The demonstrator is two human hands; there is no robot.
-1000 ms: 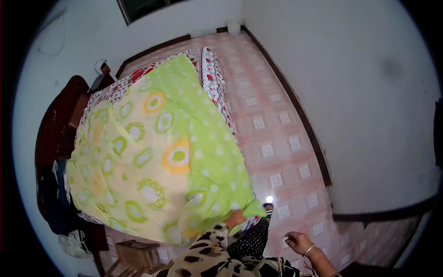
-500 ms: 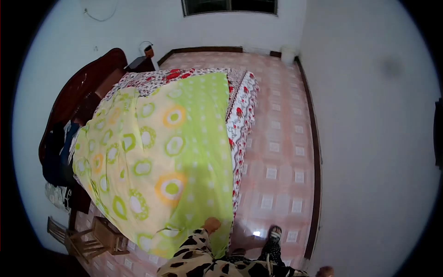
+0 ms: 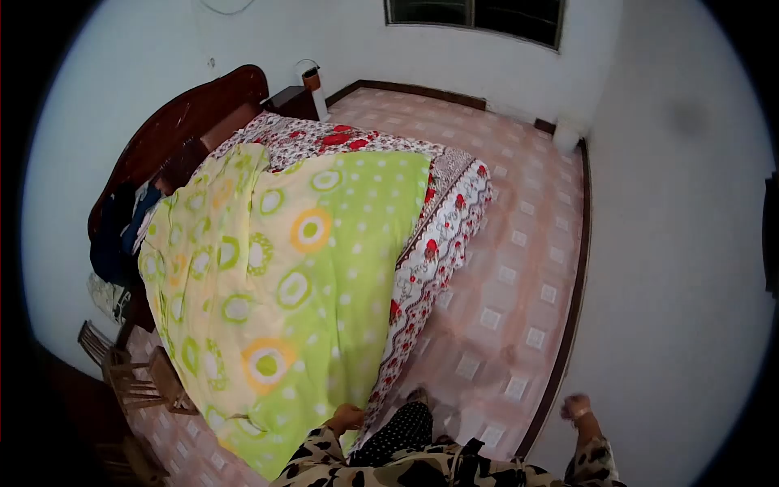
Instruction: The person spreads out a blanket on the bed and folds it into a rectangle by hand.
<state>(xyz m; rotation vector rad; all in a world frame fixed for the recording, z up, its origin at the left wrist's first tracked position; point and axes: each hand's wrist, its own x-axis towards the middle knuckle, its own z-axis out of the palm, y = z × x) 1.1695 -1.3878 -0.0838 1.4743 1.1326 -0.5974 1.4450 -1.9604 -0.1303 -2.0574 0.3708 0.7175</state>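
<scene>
A light quilt [image 3: 312, 321], yellow and green with rings and white dots, lies rumpled over the bed. My left hand [image 3: 347, 417] is at the quilt's near right corner, low in the view; its fingers are too small and indistinct to show whether they grip the cloth. Off to the right, near the white wall, my right hand [image 3: 577, 406] is raised with its fingers loosely bent and partly apart, and nothing shows in it. Beneath the quilt, a white sheet with red flowers [image 3: 442, 235] hangs down the bed's right side.
A dark wooden headboard [image 3: 178, 122] stands at the left, with dark clothes [image 3: 114, 243] piled by it. Beyond are a nightstand [image 3: 294, 102] and a white bin [image 3: 568, 136]. A wooden chair [image 3: 150, 377] stands at lower left. Pink tiled floor [image 3: 507, 308] runs between bed and wall.
The view has turned, and the bed's near right corner is closer to me. My left hand appears lower and further left. My right hand has come up into fuller view. My feet have shifted.
</scene>
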